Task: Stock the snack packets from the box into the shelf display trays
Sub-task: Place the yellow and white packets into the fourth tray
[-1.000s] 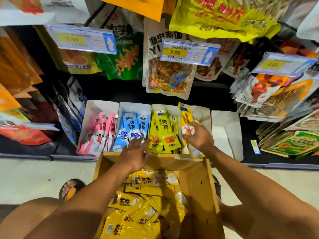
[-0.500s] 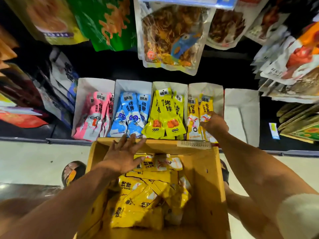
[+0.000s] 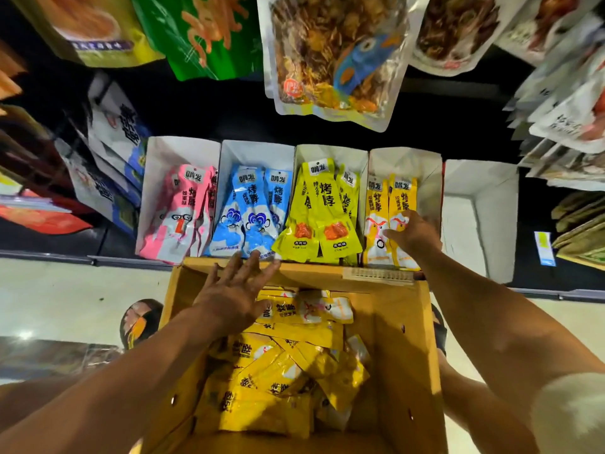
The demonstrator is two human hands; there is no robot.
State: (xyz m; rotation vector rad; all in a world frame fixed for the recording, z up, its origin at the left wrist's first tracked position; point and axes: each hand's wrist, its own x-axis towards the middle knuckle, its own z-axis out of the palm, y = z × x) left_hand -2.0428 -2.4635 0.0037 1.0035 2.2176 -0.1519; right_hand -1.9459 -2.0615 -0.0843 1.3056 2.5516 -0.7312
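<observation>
Our right hand [image 3: 409, 237] lies on the packets [image 3: 389, 204] in the fourth tray [image 3: 425, 172]; gripping or pressing, we cannot tell. Our left hand [image 3: 235, 290] spreads open over the box [image 3: 402, 355] holding more. We should square them upright.

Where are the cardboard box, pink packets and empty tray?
cardboard box [image 3: 402, 355], head view, inner right wall.
pink packets [image 3: 183, 206], head view, front packet's face.
empty tray [image 3: 491, 221], head view, bare inside wall.
</observation>
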